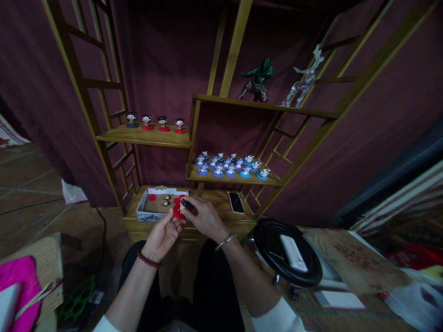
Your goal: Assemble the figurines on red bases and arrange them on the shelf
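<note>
Both my hands meet in front of the lowest shelf around a small black-haired figurine (185, 204) on a red round base (178, 212). My left hand (166, 235) pinches the red base from below. My right hand (206, 216) grips the figurine's upper part between thumb and fingers. Just behind them sits an open shallow box (152, 216), holding a red disc (152, 197) and small figurine pieces (166, 203). More red shows behind my fingers, partly hidden. Similar figurines (162, 123) on red and dark bases stand in a row on the left shelf.
Several purple and blue figurines (230, 171) fill the middle shelf. Above stand a green-hooded figure (258, 78) and a clear deer statue (304, 83). A phone (236, 203) lies on the lowest shelf. On my right is a black round stool (270, 249) with a white box (293, 252).
</note>
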Motion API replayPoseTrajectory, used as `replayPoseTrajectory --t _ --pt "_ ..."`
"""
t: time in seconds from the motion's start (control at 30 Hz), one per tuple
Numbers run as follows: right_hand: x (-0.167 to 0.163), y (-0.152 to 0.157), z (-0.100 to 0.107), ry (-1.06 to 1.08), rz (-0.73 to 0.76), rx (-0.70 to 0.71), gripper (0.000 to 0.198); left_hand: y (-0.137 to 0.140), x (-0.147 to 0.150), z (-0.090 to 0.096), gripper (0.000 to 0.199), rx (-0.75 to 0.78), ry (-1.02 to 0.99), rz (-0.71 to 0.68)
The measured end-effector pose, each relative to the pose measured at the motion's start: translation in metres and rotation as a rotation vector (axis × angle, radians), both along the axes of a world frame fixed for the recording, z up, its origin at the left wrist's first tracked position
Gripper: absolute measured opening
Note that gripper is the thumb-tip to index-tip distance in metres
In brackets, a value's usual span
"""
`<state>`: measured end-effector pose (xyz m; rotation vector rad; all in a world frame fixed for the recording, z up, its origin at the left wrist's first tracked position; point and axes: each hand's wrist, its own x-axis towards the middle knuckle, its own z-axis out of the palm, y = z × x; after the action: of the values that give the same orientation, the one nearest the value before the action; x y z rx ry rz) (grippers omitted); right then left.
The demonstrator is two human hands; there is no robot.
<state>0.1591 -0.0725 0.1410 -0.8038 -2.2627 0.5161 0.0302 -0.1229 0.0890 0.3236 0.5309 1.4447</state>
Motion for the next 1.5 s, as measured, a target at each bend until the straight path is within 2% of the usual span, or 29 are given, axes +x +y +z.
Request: replayPoseTrajectory --t 0.33,0.7,1.03,1.27,1.5 --pt "-0.002 -0.006 0.001 -0.024 -0.064 0.040 0.027 -0.001 0.001 -0.002 0.008 0.012 -0.057 0.013" --pt "0.003 -0.005 0.008 0.028 0.073 -0.081 0.033 -0.002 0.000 0.001 0.014 0.012 -0.083 -0.018" --pt "0.007 0.002 0.009 0.043 0.098 -0.124 0.032 0.001 0.007 0.005 0.016 -0.036 -0.041 0.013" --pt "0.004 0.000 0.029 0.053 0.087 -0.090 0.030 0.003 0.002 0.019 0.013 0.034 -0.080 -0.007" --pt "-0.007 -0.002 0.044 0.021 0.088 -0.027 0.031 0.002 -0.005 0.029 0.015 0.064 -0.098 0.050"
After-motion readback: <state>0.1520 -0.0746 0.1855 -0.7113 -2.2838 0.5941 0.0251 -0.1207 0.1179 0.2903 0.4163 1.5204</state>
